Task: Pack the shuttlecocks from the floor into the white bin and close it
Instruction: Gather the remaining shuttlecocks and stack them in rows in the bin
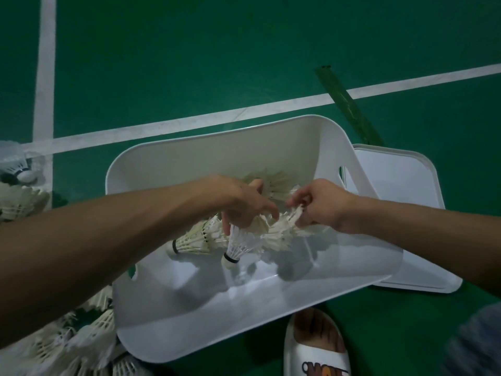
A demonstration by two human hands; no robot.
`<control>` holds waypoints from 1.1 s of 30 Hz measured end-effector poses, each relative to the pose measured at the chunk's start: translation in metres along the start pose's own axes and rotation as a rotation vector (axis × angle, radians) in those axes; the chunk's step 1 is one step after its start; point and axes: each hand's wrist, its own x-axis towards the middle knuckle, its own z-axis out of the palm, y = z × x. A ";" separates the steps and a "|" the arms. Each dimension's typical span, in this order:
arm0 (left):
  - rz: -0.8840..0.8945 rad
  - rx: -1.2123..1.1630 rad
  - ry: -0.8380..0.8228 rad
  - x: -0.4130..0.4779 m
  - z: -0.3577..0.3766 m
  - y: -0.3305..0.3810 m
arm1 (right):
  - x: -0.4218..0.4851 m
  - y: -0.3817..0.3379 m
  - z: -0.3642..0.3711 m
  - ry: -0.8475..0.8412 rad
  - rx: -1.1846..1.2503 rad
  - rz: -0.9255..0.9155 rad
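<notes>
Both hands are inside the open white bin (168, 316), which sits on the green floor (244, 50), tipped a little toward the camera. The left hand (241, 202) reaches in from the left with its fingers curled down around a bunch of shuttlecocks (260, 226), gripping them by the feathers. One of the bunch (237, 246) hangs below the fingers with its cork pointing down, close to the bin's bottom. Another shuttlecock (191, 241) lies just left of it in the bin, cork to the left. The right hand (322, 204) comes in from the right, its fingers bent and pinching the feather edges on the right side of the same bunch. The two hands are near each other but not touching. More feathers show behind the left hand, against the far wall of the bin. How many shuttlecocks each hand holds cannot be told.

Many more shuttlecocks lie on the floor in a pile (62, 346) beside the bin's near left corner, and some more (19, 199) at the left edge. The lid (401, 191) lies flat on the floor just right of the bin, partly under its rim. A foot in a white slipper (314, 348) is just in front of the bin.
</notes>
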 end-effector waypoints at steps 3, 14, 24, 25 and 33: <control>0.034 0.010 0.011 -0.003 -0.001 -0.006 | 0.009 0.005 0.009 0.026 0.294 0.115; 0.098 0.065 0.084 -0.041 0.010 -0.031 | 0.013 0.011 0.031 0.125 0.475 0.231; 0.084 -0.085 0.265 -0.047 0.018 -0.035 | 0.022 0.024 0.034 0.211 0.345 0.176; 0.083 -0.094 0.275 -0.047 0.018 -0.035 | 0.021 0.025 0.030 0.193 0.265 0.137; 0.048 -0.200 0.408 -0.056 0.026 -0.030 | -0.007 0.001 -0.003 0.186 -0.248 -0.042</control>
